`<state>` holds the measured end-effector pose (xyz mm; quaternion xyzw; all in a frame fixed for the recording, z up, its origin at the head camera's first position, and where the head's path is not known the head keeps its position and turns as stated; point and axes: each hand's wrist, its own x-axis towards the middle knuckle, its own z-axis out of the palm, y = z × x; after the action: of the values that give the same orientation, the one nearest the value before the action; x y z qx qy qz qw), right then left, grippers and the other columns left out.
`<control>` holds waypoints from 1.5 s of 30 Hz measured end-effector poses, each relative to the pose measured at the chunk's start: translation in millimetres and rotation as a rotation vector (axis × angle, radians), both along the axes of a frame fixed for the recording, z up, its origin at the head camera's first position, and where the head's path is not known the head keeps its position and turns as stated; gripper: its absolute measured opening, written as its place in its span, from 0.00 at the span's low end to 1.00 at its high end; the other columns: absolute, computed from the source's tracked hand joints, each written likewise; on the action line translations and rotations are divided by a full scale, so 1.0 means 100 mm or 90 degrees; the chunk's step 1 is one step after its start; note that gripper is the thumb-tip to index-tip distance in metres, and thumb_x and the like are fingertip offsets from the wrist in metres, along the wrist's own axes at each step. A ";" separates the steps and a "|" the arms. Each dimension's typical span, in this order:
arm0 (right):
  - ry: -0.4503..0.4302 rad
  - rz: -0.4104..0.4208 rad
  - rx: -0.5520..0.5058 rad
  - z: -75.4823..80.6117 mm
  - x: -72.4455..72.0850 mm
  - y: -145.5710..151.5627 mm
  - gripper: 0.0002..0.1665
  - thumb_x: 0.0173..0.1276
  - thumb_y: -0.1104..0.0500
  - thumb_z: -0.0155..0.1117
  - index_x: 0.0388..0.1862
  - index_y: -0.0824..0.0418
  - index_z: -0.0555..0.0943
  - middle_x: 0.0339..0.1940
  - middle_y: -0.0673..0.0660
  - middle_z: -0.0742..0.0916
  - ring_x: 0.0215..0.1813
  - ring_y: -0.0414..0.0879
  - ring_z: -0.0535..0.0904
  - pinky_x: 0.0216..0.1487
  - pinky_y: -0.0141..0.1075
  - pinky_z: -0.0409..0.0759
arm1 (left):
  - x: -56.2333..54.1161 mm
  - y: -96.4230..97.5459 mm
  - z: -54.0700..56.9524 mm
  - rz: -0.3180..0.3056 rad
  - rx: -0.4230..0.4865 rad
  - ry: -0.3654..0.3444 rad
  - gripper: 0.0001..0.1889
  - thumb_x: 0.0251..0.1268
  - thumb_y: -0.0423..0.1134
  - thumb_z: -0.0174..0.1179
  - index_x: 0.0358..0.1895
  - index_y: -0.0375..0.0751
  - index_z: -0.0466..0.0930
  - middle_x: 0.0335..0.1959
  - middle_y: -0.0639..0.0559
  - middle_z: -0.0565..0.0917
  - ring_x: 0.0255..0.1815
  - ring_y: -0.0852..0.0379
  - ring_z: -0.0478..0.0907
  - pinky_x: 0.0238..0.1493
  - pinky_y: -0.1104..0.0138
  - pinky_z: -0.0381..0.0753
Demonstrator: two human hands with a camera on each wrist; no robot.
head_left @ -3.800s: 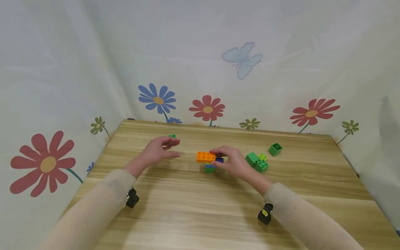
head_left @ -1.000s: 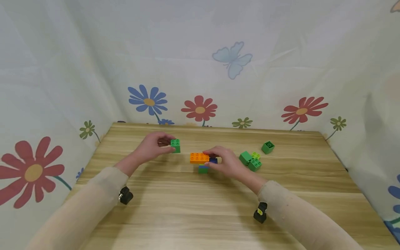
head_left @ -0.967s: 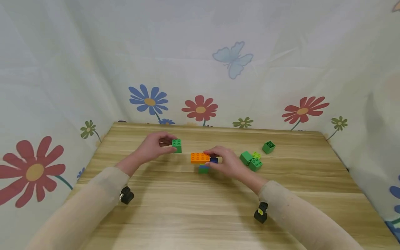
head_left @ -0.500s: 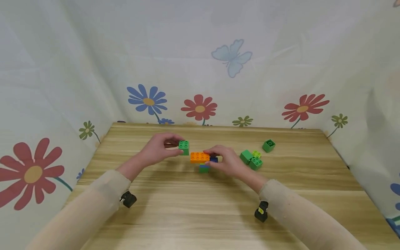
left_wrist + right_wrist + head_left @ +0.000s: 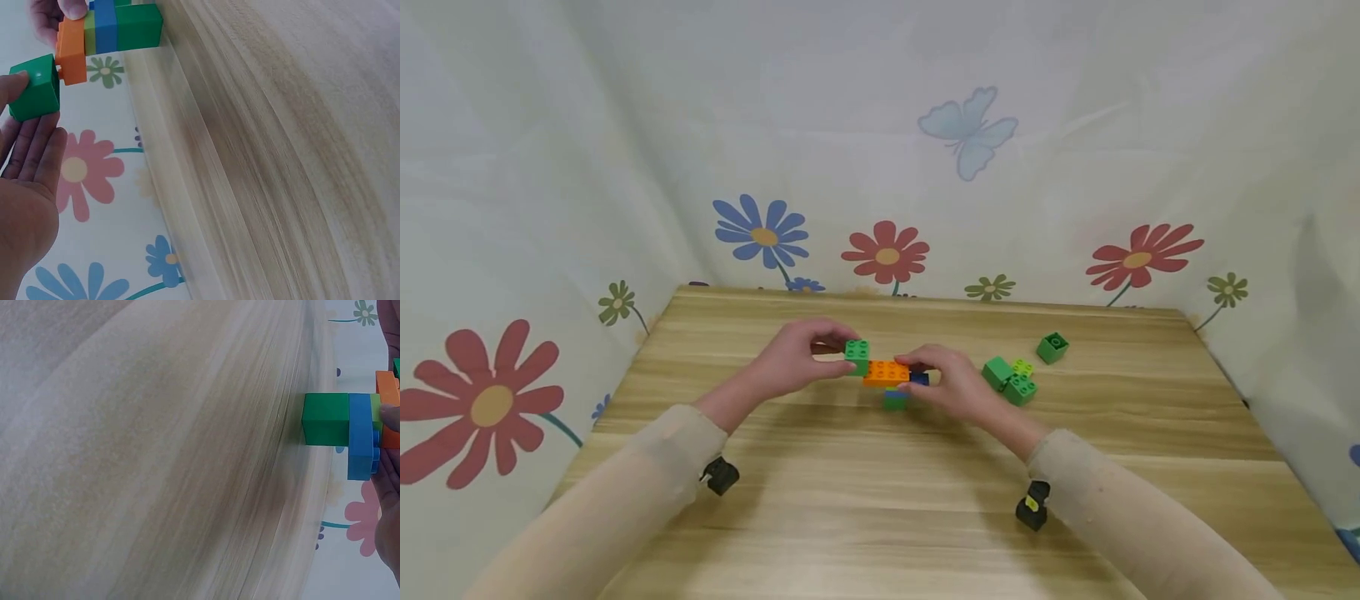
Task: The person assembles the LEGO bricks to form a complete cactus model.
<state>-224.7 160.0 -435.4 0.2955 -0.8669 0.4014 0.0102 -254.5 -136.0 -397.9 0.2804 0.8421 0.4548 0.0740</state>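
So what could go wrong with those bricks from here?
The orange brick juts past the green base brick, so pressing on that free end might tip the stack. The green brick in the left hand doesn't look seated yet, so it could go on crooked or slip.

A green four-stud block [image 5: 857, 358] is held studs up in the left hand [image 5: 801, 360], by the left end of an eight-stud orange brick [image 5: 883, 375]; whether they touch cannot be told. The orange brick is gripped at its right end by the right hand [image 5: 951, 379]. Beneath it are stacked a lime-green brick [image 5: 375, 407], a blue brick [image 5: 360, 437] extended rightward, studs bared, and a green base block [image 5: 325, 419].
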 end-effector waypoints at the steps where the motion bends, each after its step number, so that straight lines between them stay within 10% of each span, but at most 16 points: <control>1: 0.001 0.002 -0.001 0.00 0.00 0.00 0.25 0.70 0.59 0.78 0.64 0.61 0.87 0.56 0.55 0.90 0.55 0.48 0.86 0.62 0.45 0.86 | 0.00 0.01 0.00 0.000 -0.002 0.002 0.19 0.65 0.36 0.77 0.58 0.43 0.87 0.53 0.51 0.88 0.54 0.49 0.86 0.63 0.44 0.84; 45: 0.005 -0.009 0.004 0.04 0.03 -0.01 0.24 0.71 0.59 0.77 0.63 0.61 0.87 0.57 0.57 0.90 0.55 0.49 0.87 0.61 0.45 0.87 | 0.06 0.12 0.01 -0.007 -0.049 0.039 0.22 0.65 0.33 0.76 0.62 0.40 0.86 0.56 0.46 0.87 0.57 0.40 0.85 0.64 0.46 0.84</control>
<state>-221.7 159.1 -431.8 0.2909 -0.8701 0.3976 0.0154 -248.7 -123.5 -397.3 0.2958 0.8592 0.4129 0.0612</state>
